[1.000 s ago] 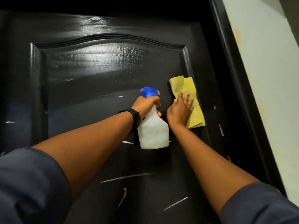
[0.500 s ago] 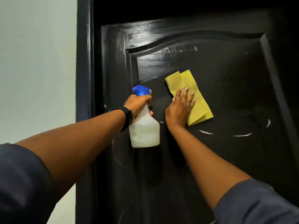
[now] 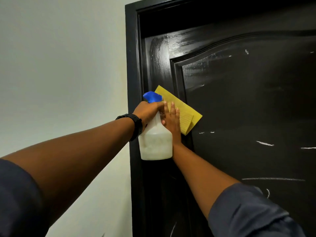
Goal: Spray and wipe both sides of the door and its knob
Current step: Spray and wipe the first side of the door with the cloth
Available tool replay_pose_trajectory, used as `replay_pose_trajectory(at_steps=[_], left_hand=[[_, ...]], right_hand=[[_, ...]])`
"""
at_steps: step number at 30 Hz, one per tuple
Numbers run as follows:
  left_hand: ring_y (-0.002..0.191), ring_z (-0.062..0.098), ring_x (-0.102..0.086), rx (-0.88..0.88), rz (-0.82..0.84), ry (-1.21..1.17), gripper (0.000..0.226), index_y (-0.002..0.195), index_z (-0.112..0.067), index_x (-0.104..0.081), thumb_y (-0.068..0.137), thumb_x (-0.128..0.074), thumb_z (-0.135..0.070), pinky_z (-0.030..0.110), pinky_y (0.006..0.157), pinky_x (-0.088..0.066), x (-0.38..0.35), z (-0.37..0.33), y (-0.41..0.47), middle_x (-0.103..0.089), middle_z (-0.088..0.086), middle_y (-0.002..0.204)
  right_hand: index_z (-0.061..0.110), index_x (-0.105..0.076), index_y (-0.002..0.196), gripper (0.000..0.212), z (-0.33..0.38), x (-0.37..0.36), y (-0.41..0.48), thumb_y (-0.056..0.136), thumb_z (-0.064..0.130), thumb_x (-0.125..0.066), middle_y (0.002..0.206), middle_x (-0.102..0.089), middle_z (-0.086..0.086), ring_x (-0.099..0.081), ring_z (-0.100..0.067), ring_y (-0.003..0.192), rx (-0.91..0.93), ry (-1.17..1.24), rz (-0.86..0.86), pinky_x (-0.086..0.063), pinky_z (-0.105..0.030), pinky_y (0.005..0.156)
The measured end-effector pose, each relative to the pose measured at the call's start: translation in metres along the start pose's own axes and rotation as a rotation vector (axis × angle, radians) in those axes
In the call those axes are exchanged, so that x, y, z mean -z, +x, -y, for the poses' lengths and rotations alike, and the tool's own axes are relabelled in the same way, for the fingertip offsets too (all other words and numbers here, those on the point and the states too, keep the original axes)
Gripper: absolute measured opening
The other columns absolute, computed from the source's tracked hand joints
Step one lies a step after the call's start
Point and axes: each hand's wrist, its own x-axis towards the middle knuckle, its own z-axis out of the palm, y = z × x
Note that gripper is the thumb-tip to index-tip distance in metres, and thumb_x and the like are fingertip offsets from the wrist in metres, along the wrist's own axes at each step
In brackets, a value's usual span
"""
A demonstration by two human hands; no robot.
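We face a black door (image 3: 239, 108) that fills the right and centre of the view, its glossy wood grain catching light near the top and its arched raised panel spreading to the right. To the left lies a pale wall (image 3: 59, 65), and between the two runs the black frame (image 3: 131, 65), upright along the door's left edge. Both of the person's arms reach up from the near corners in dark blue sleeves (image 3: 248, 211). The left hand (image 3: 148, 111) holds a white spray bottle (image 3: 155, 142) upright in front of the frame and the door's left edge, its fingers curled round the neck just below the blue spray head (image 3: 152, 97); pale liquid shows in the bottle's lower part. Just right of the bottle, a folded yellow cloth (image 3: 186, 113) lies tilted against the door, over its left border and the moulding of the panel. The right hand (image 3: 172, 122) presses the cloth flat to the door with straight, slightly spread fingers, its left side partly hidden behind the bottle. A black watch (image 3: 136, 125) sits on the left wrist. Thin white streaks (image 3: 265, 143) are scattered over the panel to the right of the cloth and lower down.
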Motion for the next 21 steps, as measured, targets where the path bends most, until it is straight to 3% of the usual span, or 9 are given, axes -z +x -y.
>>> replay_pose_trajectory(at_steps=[2,5,7,9,12,14,16,19,21], left_hand=[[0.078,0.029,-0.064,0.008,0.003,0.008,0.018,0.089,-0.009,-0.063,0.077,-0.067,-0.023,0.047,0.094,-0.056,0.001,0.003,0.0,-0.064,0.014,0.083],[0.074,0.027,-0.063,0.029,0.03,-0.004,0.028,0.091,-0.009,-0.064,0.07,-0.07,-0.026,0.053,0.098,-0.055,-0.001,0.009,-0.002,-0.064,0.013,0.084],[0.081,0.03,-0.062,0.05,0.033,-0.02,0.046,0.095,-0.009,-0.064,0.056,-0.071,-0.032,0.057,0.1,-0.053,-0.004,0.017,-0.007,-0.063,0.014,0.089],[0.083,0.031,-0.062,0.077,0.048,-0.027,0.051,0.097,-0.01,-0.064,0.053,-0.07,-0.033,0.057,0.1,-0.053,-0.01,0.028,-0.018,-0.063,0.015,0.09],[0.079,0.032,-0.061,0.111,0.061,-0.036,0.048,0.095,-0.01,-0.062,0.054,-0.07,-0.031,0.058,0.099,-0.053,-0.017,0.047,-0.035,-0.063,0.016,0.086],[0.08,0.033,-0.061,0.117,0.046,-0.034,0.045,0.096,-0.011,-0.062,0.057,-0.069,-0.032,0.058,0.099,-0.053,-0.02,0.057,-0.044,-0.062,0.016,0.088],[0.08,0.032,-0.062,0.115,0.029,-0.025,0.043,0.098,-0.01,-0.063,0.061,-0.068,-0.033,0.056,0.097,-0.055,-0.023,0.066,-0.052,-0.062,0.015,0.087],[0.079,0.032,-0.064,0.11,0.021,-0.01,0.038,0.104,-0.005,-0.064,0.075,-0.069,-0.029,0.057,0.096,-0.055,-0.025,0.08,-0.058,-0.064,0.014,0.086],[0.081,0.032,-0.063,0.093,0.002,0.01,0.023,0.098,-0.009,-0.064,0.083,-0.069,-0.024,0.055,0.096,-0.055,-0.026,0.087,-0.061,-0.063,0.014,0.087]], right_hand=[[0.019,-0.005,0.154,0.063,-0.002,0.004,-0.009,0.104,0.031,-0.04,0.164,0.001,-0.003,0.013,-0.025,0.149,0.063,0.047,0.047,0.006,-0.044,0.123],[0.002,-0.014,0.152,0.058,-0.001,0.02,-0.028,0.104,0.02,-0.04,0.161,0.0,-0.012,0.016,-0.026,0.144,0.196,0.211,0.1,0.007,-0.041,0.121],[0.014,-0.002,0.151,0.064,-0.001,0.028,-0.043,0.103,0.038,-0.036,0.162,0.003,-0.009,0.02,-0.021,0.143,0.213,0.168,0.143,0.009,-0.04,0.122],[0.024,0.011,0.14,0.064,-0.007,0.021,-0.063,0.098,0.047,-0.031,0.155,0.01,0.0,0.017,-0.02,0.141,0.242,0.169,0.18,0.017,-0.028,0.119],[0.021,0.005,0.155,0.078,-0.015,0.011,-0.108,0.093,0.042,-0.036,0.155,-0.017,-0.014,-0.011,-0.034,0.146,0.309,0.169,0.044,-0.003,-0.033,0.121],[0.016,-0.002,0.156,0.079,-0.023,0.005,-0.137,0.091,0.036,-0.042,0.153,-0.031,-0.022,-0.005,-0.024,0.149,0.374,0.152,-0.065,-0.012,-0.036,0.119],[0.021,0.006,0.156,0.084,-0.031,0.001,-0.163,0.093,0.028,-0.049,0.156,-0.022,-0.015,0.008,-0.013,0.15,0.471,0.113,-0.033,-0.001,-0.029,0.122],[0.016,-0.022,0.154,0.077,-0.054,-0.006,-0.187,0.089,0.014,-0.064,0.158,-0.028,-0.013,-0.013,-0.027,0.15,0.648,-0.1,0.148,-0.002,-0.037,0.123],[0.01,-0.039,0.148,0.065,-0.069,-0.005,-0.186,0.087,0.014,-0.06,0.158,-0.026,-0.015,-0.018,-0.031,0.148,0.766,-0.226,0.213,-0.008,-0.042,0.123]])
